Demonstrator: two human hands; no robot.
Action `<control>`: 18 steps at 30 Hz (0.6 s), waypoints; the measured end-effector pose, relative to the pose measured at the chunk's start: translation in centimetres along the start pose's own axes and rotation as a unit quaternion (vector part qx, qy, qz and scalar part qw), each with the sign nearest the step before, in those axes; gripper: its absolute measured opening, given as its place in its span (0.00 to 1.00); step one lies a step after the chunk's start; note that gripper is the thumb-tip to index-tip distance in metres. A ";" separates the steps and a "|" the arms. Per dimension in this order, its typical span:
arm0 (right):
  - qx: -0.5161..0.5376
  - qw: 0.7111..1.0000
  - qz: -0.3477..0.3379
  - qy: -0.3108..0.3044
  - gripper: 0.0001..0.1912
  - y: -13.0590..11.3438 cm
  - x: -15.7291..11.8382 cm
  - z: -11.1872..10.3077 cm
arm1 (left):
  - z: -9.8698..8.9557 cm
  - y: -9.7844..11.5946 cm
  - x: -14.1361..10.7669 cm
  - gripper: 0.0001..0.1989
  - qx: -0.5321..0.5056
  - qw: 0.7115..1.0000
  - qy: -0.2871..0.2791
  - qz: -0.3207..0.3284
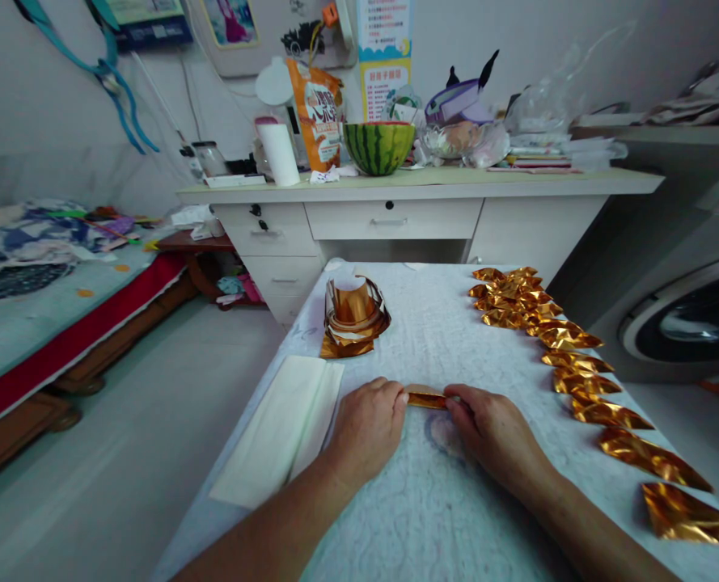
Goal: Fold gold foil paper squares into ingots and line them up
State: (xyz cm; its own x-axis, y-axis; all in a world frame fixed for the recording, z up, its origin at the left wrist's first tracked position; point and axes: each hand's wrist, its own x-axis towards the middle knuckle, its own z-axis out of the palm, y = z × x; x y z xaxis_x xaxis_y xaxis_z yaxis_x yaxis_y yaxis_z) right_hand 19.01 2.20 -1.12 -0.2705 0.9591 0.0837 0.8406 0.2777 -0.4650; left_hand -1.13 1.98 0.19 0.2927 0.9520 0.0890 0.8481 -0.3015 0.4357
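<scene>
Gold strip (427,399) is being pinched by left hand (368,420) and right hand (497,432). Foil pieces (653,458) are lying right; paper (277,428), left.

Narrow shiny gold-foil strip (427,399) | was folded, ends hidden | ran crosswise, approx. level | over lt-blue cloth-covd tbl (435,323)

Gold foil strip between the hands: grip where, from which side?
Probably the two ends of the gold foil strip, one hand per side: it is narrow and runs crosswise, middle bare. The left hand and right hand pinch it there.
</scene>
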 end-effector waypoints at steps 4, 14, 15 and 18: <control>-0.007 1.000 0.020 -0.023 0.17 -0.2 0.0 -0.2 | 0.1 0.2 -0.1 0.13 -0.001 1.000 -0.004 -0.005; 0.005 0.999 0.027 -0.039 0.17 -0.3 -0.1 -0.2 | 0.6 -0.1 0.0 0.13 0.006 1.000 -0.024 0.002; 0.006 0.999 0.028 -0.040 0.17 -0.3 -0.1 -0.2 | 0.6 -0.1 0.0 0.14 0.008 1.000 -0.025 0.002; 0.003 0.999 0.027 -0.043 0.17 -0.4 -0.1 -0.2 | 0.6 0.0 0.0 0.14 0.015 0.999 -0.032 0.001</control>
State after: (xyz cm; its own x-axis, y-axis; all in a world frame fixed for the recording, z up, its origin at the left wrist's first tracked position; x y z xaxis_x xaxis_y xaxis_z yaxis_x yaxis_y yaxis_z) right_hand 18.79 2.03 -0.81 -0.2632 0.9646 -0.0171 0.8523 0.2242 -0.4726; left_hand -0.90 1.98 -0.33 0.3221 0.9462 0.0316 0.8597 -0.3063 0.4088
